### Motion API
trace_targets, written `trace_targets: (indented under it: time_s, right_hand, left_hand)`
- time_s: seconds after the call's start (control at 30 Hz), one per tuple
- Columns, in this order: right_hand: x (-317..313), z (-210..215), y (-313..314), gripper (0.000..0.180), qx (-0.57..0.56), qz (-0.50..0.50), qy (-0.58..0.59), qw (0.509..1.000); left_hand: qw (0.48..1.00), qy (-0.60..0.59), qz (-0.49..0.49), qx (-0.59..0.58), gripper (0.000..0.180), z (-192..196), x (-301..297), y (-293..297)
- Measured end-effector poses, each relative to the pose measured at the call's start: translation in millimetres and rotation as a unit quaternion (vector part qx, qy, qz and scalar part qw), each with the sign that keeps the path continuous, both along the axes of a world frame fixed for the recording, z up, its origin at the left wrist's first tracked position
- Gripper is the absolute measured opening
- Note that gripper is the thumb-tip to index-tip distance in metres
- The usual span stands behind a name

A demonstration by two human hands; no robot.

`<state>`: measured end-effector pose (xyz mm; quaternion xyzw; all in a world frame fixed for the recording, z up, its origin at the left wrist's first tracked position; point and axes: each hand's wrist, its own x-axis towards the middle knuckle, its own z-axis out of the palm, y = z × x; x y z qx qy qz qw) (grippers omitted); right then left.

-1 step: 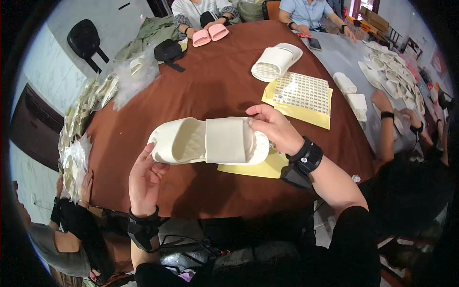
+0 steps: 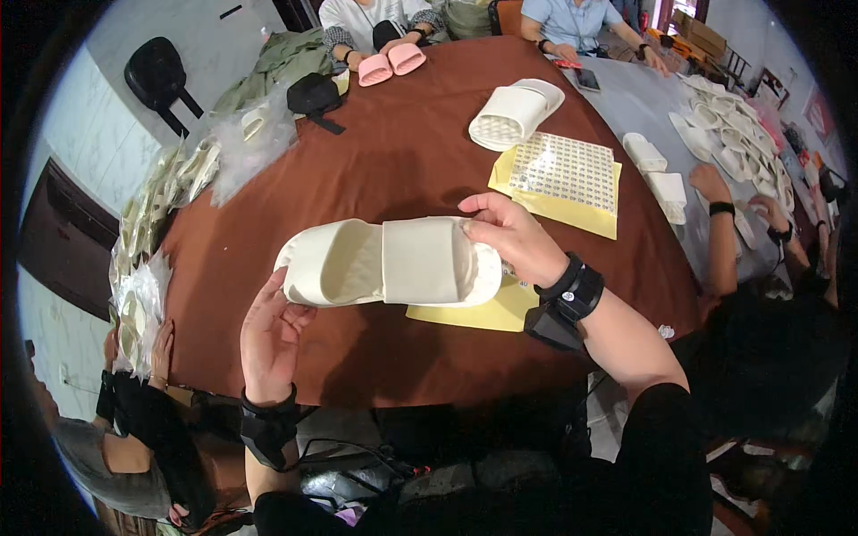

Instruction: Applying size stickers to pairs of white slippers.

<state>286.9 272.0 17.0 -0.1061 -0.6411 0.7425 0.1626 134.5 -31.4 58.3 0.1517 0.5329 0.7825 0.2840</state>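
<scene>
Between my hands, above the table, is a pair of cream slide slippers (image 2: pixel 420 259), fitted together with one strap at the left and the other right of the middle. My left hand (image 2: pixel 271 335) grips the left end, with the thumb on the near side and the fingers curled below. My right hand (image 2: pixel 518 239) pinches the right end, its thumb on the slipper and its index finger raised. Partly hidden beneath them is a yellow sheet (image 2: pixel 474 317). A second cream pair (image 2: pixel 514 114) lies farther off, behind a sticker sheet (image 2: pixel 563 174) on yellow backing.
A brown cloth covers the table (image 2: pixel 357 179). Bagged cream slippers (image 2: pixel 138 313) line its left edge, beside a co-worker's hands. Across the table, a person holds pink slippers (image 2: pixel 391 64). On the grey table at right lie a phone (image 2: pixel 587 79) and piled cream slippers (image 2: pixel 737 134), near other workers' hands.
</scene>
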Motion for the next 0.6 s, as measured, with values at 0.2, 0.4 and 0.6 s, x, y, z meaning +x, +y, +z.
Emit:
trace_targets:
  time_s: [0.2, 0.4, 0.6]
  right_hand:
    - [-2.3, -1.8, -4.9, 0.046, -0.056, 0.072, 0.035, 0.995]
    - [1.9, 4.5, 4.7, 0.043, -0.079, 0.044, 0.017, 0.996]
    - [0.2, 3.8, 8.6, 0.044, -0.173, -0.046, 0.053, 0.982]
  left_hand:
    - [0.995, 0.032, 0.034, -0.089, 0.036, -6.5, -7.1, -6.7]
    - [0.998, 0.029, 0.063, -0.002, 0.031, -15.5, -26.7, -25.0]
    - [0.995, -0.020, 0.094, 0.022, 0.032, -23.0, -40.6, -51.6]
